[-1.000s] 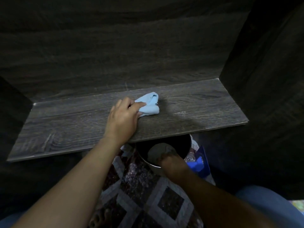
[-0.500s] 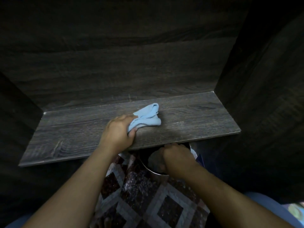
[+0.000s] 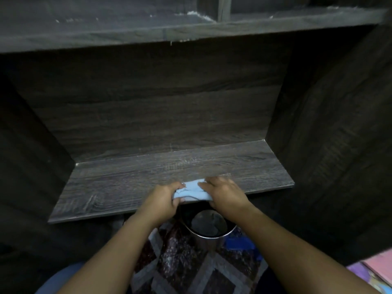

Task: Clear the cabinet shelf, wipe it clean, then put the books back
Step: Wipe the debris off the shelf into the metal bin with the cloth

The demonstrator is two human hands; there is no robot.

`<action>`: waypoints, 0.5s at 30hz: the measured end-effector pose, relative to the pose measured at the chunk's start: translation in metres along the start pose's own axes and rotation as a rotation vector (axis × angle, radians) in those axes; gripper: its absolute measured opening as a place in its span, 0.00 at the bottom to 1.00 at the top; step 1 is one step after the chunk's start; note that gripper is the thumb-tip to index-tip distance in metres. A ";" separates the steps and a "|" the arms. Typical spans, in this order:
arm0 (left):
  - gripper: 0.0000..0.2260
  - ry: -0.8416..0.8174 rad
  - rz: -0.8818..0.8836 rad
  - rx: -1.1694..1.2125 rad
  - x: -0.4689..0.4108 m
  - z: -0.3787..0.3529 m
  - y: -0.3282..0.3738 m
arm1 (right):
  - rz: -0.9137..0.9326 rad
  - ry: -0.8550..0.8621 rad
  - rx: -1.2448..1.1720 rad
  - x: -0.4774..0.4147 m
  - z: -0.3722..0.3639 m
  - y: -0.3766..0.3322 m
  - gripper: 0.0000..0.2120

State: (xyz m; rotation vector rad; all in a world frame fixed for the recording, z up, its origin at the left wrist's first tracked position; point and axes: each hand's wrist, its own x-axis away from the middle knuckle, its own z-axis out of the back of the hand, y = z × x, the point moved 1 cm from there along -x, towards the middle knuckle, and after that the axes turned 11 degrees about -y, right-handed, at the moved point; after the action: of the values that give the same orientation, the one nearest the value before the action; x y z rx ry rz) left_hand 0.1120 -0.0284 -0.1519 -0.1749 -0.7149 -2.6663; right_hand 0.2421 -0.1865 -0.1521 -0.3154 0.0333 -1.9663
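Nearest, the patterned mat [image 3: 191,272] with its grey-bordered diamonds lies on the floor between the two forearms. A pink and purple flat thing [image 3: 377,270] shows at the lower right of the view. On the mat stands a round metal bucket [image 3: 212,235], just below the front edge of the shelf, with a bright blue item [image 3: 239,245] touching its right side. Something grey lies inside the bucket, perhaps a damp rag, though the light is too poor to be sure.

Above the bucket both hands meet at the shelf's front edge. The left hand [image 3: 161,200] has its fingers curled round the left end of the light blue cloth [image 3: 192,190]. The right hand [image 3: 222,195] grips the right end with its knuckles uppermost. The cloth is bunched between them, lying on the front edge a little right of the middle and hanging slightly over it.

The shelf [image 3: 118,187] is dark grey wood grain, with pale scuffs near its front left corner and faint streaks towards the back edge. Behind it rises the back panel [image 3: 159,107], flanked by dark side walls. Farthest off, an upper shelf [image 3: 106,32] carries white specks along its surface and an upright divider [image 3: 222,7].
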 end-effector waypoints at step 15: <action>0.10 -0.077 -0.257 -0.297 0.055 0.087 0.136 | -0.070 0.044 0.118 0.123 0.132 0.004 0.10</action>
State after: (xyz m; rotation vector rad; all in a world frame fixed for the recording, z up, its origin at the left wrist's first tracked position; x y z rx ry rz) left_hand 0.1154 -0.1108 -0.0026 -0.2820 -0.3792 -3.0181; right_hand 0.2312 -0.2832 -0.0001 -0.1989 -0.0663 -2.0352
